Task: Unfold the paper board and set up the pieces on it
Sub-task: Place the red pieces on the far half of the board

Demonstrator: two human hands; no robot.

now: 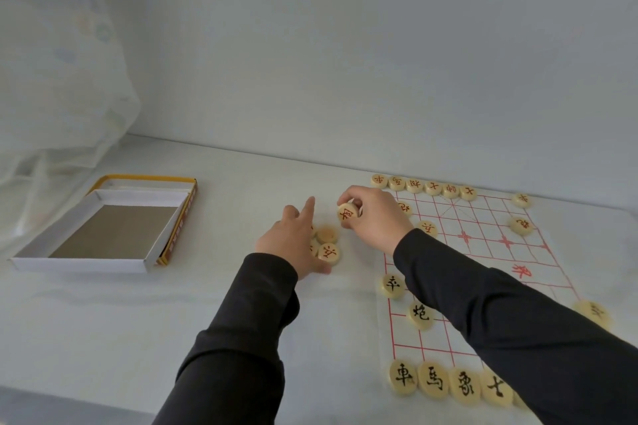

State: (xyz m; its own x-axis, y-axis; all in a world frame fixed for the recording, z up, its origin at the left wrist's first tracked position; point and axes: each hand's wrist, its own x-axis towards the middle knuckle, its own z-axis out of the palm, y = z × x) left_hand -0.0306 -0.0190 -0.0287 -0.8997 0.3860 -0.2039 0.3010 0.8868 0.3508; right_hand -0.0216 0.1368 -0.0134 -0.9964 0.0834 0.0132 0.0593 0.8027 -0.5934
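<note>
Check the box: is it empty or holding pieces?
Empty: the box lies open, its bare grey floor in full view, nothing on it.

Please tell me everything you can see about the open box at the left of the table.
The box is a shallow rectangular tray, seemingly white cardboard, with low walls and a grey-brown floor; no piece shows inside. It lies open on the white table, near the curtain, resting askew over what is probably its lid, which has yellow and red sides. Neither the left hand nor the right hand touches it.
</note>
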